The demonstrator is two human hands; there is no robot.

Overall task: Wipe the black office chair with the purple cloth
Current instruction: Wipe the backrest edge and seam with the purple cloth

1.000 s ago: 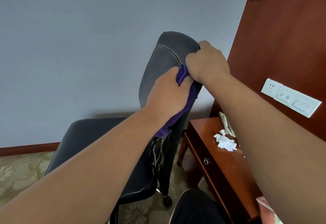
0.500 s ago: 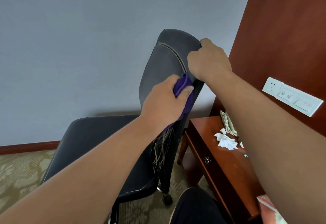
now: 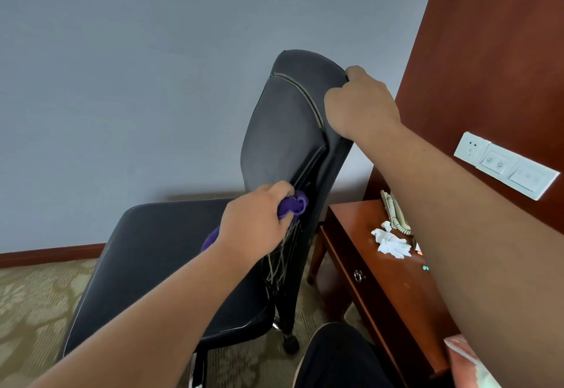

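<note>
Left hand (image 3: 253, 219) curled tight round the bunched purple cloth (image 3: 294, 206). A wad sticks out past the fingers and a tail shows below the wrist. Cloth sits against the lower side edge of the black office chair (image 3: 283, 131) backrest, above loose frayed strands. Right hand (image 3: 361, 103) grips the backrest's top corner, fingers hooked over it.

Count: one chair, one cloth, two hands. Right of chair: one wooden side table (image 3: 366, 225) bearing one crumpled tissue (image 3: 390, 242).
</note>
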